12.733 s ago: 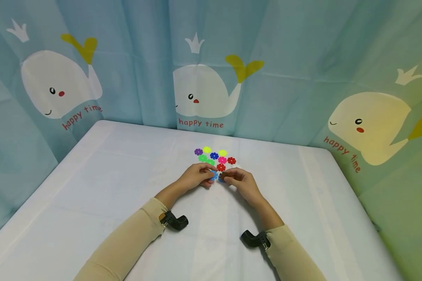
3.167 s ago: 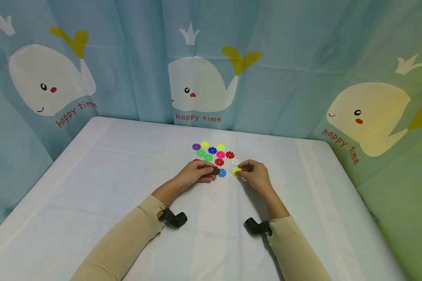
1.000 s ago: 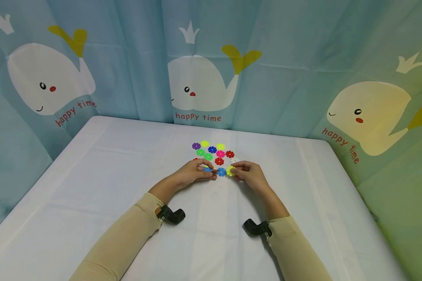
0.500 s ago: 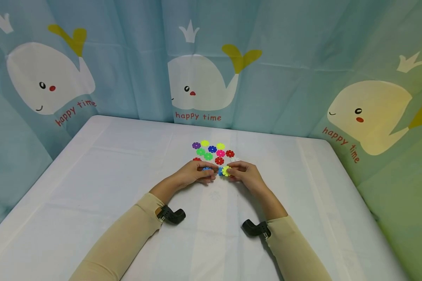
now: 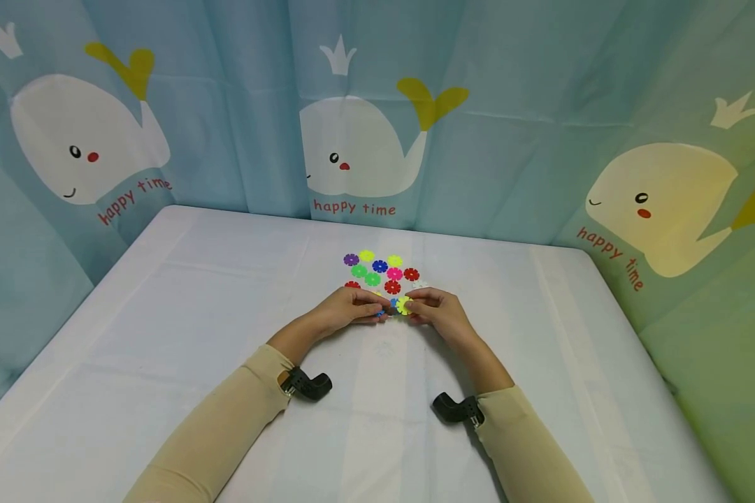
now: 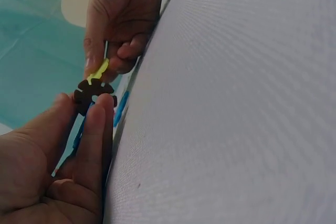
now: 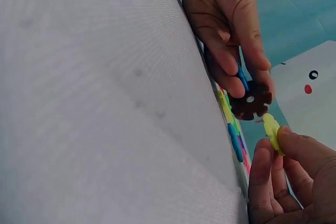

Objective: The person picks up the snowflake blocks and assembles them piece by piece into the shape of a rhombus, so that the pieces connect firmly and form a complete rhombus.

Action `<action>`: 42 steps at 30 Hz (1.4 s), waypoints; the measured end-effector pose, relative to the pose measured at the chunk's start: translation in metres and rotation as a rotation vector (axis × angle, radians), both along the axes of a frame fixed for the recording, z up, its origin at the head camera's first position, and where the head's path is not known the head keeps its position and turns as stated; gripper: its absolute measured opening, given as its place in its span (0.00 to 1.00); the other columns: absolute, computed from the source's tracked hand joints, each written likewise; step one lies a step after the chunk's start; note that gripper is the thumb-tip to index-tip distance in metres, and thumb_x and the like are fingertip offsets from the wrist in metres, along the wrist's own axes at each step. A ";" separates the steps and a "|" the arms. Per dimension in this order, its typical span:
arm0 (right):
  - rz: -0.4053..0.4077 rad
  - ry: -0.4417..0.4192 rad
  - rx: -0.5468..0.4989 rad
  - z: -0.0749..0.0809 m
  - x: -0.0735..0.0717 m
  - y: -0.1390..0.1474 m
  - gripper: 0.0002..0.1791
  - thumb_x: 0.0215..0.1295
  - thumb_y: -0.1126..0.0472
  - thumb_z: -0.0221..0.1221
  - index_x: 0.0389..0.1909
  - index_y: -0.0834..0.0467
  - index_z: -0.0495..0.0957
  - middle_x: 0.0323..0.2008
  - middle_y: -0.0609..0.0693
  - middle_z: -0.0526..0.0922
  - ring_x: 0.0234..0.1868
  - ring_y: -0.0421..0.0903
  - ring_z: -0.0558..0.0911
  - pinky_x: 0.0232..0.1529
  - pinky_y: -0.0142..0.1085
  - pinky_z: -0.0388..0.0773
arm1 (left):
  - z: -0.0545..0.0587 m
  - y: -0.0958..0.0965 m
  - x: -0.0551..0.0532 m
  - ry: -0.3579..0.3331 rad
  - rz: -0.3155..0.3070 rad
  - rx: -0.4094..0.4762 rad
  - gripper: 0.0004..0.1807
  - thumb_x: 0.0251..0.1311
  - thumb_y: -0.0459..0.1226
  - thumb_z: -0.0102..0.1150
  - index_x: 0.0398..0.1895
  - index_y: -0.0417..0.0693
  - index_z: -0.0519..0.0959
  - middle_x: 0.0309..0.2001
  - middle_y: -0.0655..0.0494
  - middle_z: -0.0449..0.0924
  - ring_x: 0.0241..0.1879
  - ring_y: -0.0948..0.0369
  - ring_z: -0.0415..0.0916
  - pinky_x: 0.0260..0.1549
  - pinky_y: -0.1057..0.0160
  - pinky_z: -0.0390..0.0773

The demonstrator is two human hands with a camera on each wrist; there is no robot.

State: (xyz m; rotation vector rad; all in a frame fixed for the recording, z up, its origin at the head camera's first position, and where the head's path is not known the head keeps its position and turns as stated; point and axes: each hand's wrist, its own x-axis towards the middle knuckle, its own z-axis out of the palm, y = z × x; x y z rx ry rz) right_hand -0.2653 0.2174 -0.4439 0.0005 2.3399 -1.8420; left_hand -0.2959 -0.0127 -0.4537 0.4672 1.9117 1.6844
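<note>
My left hand (image 5: pixel 349 307) pinches a blue notched plastic disc (image 6: pixel 79 134) that is joined crosswise to a brown notched disc (image 7: pixel 252 103). Thumb and fingertips of my right hand (image 5: pixel 437 309) pinch a yellow notched disc (image 7: pixel 271 129). In the left wrist view the edge of this yellow disc (image 6: pixel 98 72) meets the rim of the brown disc (image 6: pixel 93 95). The left fingers partly hide the held blue disc. Behind the hands, another blue disc (image 5: pixel 393 302) lies on the table, partly covered in the head view.
Loose notched discs lie in a cluster past my hands, among them purple (image 5: pixel 351 260), dark blue (image 5: pixel 380 266), pink (image 5: pixel 394 274), green (image 5: pixel 372 279) and red (image 5: pixel 393 287). A white disc (image 5: pixel 419 285) sits near my right fingers. Whale-print curtains (image 5: pixel 516 175) surround the white table (image 5: pixel 226 279).
Earlier my left hand held a blue disc and my right a brown one; then the brown passed to my left and my right took the yellow disc, which has moved left to the brown.
</note>
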 end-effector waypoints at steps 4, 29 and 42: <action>0.006 0.000 0.002 0.000 0.000 0.001 0.19 0.68 0.63 0.61 0.55 0.71 0.76 0.36 0.48 0.84 0.31 0.38 0.84 0.38 0.29 0.83 | -0.002 0.000 -0.001 0.052 0.003 -0.025 0.14 0.66 0.34 0.59 0.52 0.40 0.82 0.50 0.48 0.85 0.45 0.61 0.84 0.49 0.66 0.81; 0.020 -0.003 -0.011 0.000 0.002 -0.001 0.19 0.67 0.64 0.62 0.55 0.71 0.76 0.35 0.47 0.84 0.31 0.38 0.83 0.38 0.29 0.83 | -0.002 0.002 -0.002 0.002 0.073 0.078 0.11 0.66 0.30 0.58 0.50 0.35 0.80 0.49 0.44 0.84 0.48 0.58 0.83 0.48 0.64 0.82; 0.021 -0.005 -0.012 0.000 0.003 -0.004 0.19 0.67 0.65 0.62 0.54 0.71 0.76 0.34 0.47 0.84 0.31 0.39 0.83 0.38 0.30 0.83 | -0.001 0.001 -0.001 -0.089 0.075 0.191 0.16 0.68 0.28 0.54 0.57 0.41 0.67 0.52 0.36 0.81 0.52 0.48 0.82 0.50 0.61 0.81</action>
